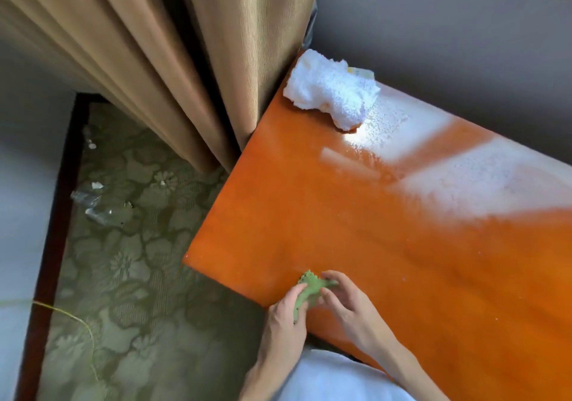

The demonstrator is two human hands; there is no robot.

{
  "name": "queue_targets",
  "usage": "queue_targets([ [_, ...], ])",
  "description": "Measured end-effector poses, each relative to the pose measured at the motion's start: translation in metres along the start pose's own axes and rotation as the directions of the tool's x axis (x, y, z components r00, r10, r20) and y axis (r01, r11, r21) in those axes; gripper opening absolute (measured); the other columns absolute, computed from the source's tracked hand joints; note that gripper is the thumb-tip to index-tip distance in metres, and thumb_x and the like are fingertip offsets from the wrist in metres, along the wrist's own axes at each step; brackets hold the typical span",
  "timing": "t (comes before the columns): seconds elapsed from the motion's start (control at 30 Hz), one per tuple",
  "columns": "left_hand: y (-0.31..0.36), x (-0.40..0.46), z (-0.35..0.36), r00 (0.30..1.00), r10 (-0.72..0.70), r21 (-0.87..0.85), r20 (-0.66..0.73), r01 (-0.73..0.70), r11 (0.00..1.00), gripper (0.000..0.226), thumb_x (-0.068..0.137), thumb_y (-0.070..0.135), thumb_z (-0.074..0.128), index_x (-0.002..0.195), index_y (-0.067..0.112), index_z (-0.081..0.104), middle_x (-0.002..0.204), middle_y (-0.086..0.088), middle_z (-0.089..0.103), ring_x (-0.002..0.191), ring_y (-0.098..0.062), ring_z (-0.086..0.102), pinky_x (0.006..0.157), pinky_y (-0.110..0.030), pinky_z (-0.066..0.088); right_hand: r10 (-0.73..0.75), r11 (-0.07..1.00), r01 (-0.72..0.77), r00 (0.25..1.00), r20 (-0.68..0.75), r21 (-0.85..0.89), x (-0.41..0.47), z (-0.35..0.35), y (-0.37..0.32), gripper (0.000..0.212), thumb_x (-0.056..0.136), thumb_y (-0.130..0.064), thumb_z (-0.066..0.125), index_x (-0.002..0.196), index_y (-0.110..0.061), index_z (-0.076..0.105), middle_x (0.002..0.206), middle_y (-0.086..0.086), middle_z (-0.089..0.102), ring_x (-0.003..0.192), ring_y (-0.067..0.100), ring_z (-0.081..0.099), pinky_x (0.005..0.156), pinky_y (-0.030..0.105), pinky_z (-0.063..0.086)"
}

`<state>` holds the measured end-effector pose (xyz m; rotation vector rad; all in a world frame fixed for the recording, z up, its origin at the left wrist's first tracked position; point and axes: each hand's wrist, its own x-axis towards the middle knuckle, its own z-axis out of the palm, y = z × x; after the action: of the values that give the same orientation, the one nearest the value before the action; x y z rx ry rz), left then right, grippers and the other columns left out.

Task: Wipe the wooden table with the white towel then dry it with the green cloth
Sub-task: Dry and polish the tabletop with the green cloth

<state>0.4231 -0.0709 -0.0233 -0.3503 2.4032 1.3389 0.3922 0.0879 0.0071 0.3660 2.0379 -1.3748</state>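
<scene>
The glossy orange wooden table (356,215) fills the right half of the view. A crumpled white towel (331,88) lies at its far left corner, untouched by either hand. At the near edge a small bunched green cloth (311,287) sits between both hands. My left hand (286,317) grips the cloth's lower part with curled fingers. My right hand (346,301) pinches its upper end with fingertips. Part of the cloth is hidden inside my left hand.
Tan curtains (185,60) hang against the table's left side. Below lies patterned green carpet (123,261) with crumpled plastic litter (93,205) and a yellow cord (77,320). A grey wall (448,44) runs behind the table. Bright window reflections lie on the far tabletop.
</scene>
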Motion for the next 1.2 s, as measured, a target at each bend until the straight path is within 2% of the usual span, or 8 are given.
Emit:
queue_targets([
  [0.1, -0.003, -0.029, -0.008, 0.971, -0.235, -0.358, -0.050, 0.202, 0.912, 0.032, 0.084, 0.035, 0.065, 0.112, 0.022, 0.073, 0.108, 0.007, 0.076, 0.106, -0.024, 0.070, 0.091, -0.022, 0.050, -0.057, 0.998, 0.049, 0.979, -0.195, -0.049, -0.014, 0.006, 0.024, 0.044, 0.090, -0.035, 0.070, 0.128, -0.040, 0.049, 0.113, -0.016, 0.058, 0.106, -0.004, 0.056, 0.089, 0.016, 0.046],
  [0.23, 0.005, -0.058, -0.006, 0.922, -0.328, -0.854, 0.207, 0.334, 0.399, 0.044, 0.081, 0.010, 0.074, 0.124, 0.003, 0.065, 0.116, -0.024, 0.070, 0.106, -0.039, 0.069, 0.091, -0.049, 0.055, 0.095, 0.964, -0.083, 0.995, -0.036, 0.254, -0.041, -0.001, 0.047, 0.094, 0.057, -0.075, 0.078, 0.137, -0.038, 0.045, 0.128, -0.013, 0.057, 0.114, 0.002, 0.061, 0.091, 0.020, 0.050],
  [0.37, 0.016, -0.080, 0.017, 0.907, -0.262, -0.878, 0.328, 0.396, 0.271, 0.070, 0.071, 0.019, 0.084, 0.133, -0.002, 0.058, 0.127, -0.031, 0.062, 0.108, -0.039, 0.066, 0.085, -0.045, 0.058, 0.044, 0.846, -0.111, 0.989, 0.139, 0.522, -0.067, -0.001, 0.068, 0.068, 0.077, -0.021, 0.083, 0.136, -0.021, 0.049, 0.115, 0.009, 0.070, 0.100, 0.020, 0.072, 0.080, 0.035, 0.059],
  [0.5, 0.018, -0.089, 0.029, 0.906, -0.118, -0.818, 0.406, 0.418, 0.396, 0.077, 0.069, 0.027, 0.089, 0.133, -0.001, 0.056, 0.126, -0.027, 0.064, 0.111, -0.037, 0.065, 0.088, -0.043, 0.057, -0.060, 0.899, 0.069, 0.998, -0.034, 0.433, -0.087, -0.013, 0.091, 0.050, 0.084, -0.010, 0.079, 0.128, -0.022, 0.059, 0.114, 0.002, 0.071, 0.101, 0.016, 0.070, 0.081, 0.025, 0.055],
  [0.73, 0.012, -0.102, 0.048, 0.850, -0.263, -0.632, 0.456, 0.517, 0.576, 0.034, 0.091, 0.012, 0.069, 0.122, -0.001, 0.065, 0.119, -0.024, 0.069, 0.106, -0.034, 0.070, 0.088, -0.044, 0.058, -0.234, 0.964, 0.227, 0.971, 0.042, 0.138, -0.106, -0.016, 0.121, 0.040, 0.092, -0.028, 0.071, 0.131, -0.035, 0.061, 0.119, -0.013, 0.070, 0.099, 0.007, 0.067, 0.086, 0.029, 0.055],
  [0.83, -0.013, -0.106, 0.047, 0.826, -0.450, -0.699, 0.339, 0.541, 0.467, 0.033, 0.096, 0.013, 0.063, 0.127, 0.002, 0.063, 0.117, -0.018, 0.072, 0.106, -0.033, 0.071, 0.089, -0.047, 0.058, -0.268, 0.951, 0.239, 0.954, -0.132, -0.196, -0.107, -0.008, 0.150, 0.043, 0.100, -0.033, 0.057, 0.142, -0.036, 0.048, 0.137, -0.011, 0.056, 0.117, 0.000, 0.053, 0.102, 0.030, 0.046],
  [1.0, -0.048, -0.068, -0.010, 0.805, -0.590, -0.851, 0.070, 0.356, 0.386, 0.020, 0.101, 0.016, 0.056, 0.119, 0.009, 0.063, 0.118, -0.013, 0.070, 0.093, -0.022, 0.073, 0.072, -0.037, 0.060, -0.335, 0.811, -0.014, 0.808, -0.485, -0.585, -0.110, -0.013, 0.200, 0.054, 0.097, -0.026, 0.059, 0.149, -0.023, 0.043, 0.157, 0.005, 0.040, 0.144, 0.029, 0.034, 0.118, 0.048, 0.027],
  [1.2, -0.058, 0.006, -0.091, 0.790, -0.453, -0.585, -0.413, 0.151, 0.797, 0.039, 0.102, 0.032, 0.056, 0.134, 0.012, 0.051, 0.123, -0.001, 0.060, 0.116, -0.024, 0.061, 0.100, -0.039, 0.049, -0.154, 0.704, -0.289, 0.829, -0.537, -0.649, -0.104, -0.005, 0.235, 0.065, 0.098, -0.055, 0.025, 0.155, -0.025, 0.033, 0.164, 0.013, 0.023, 0.147, 0.042, 0.026, 0.116, 0.061, 0.025],
])
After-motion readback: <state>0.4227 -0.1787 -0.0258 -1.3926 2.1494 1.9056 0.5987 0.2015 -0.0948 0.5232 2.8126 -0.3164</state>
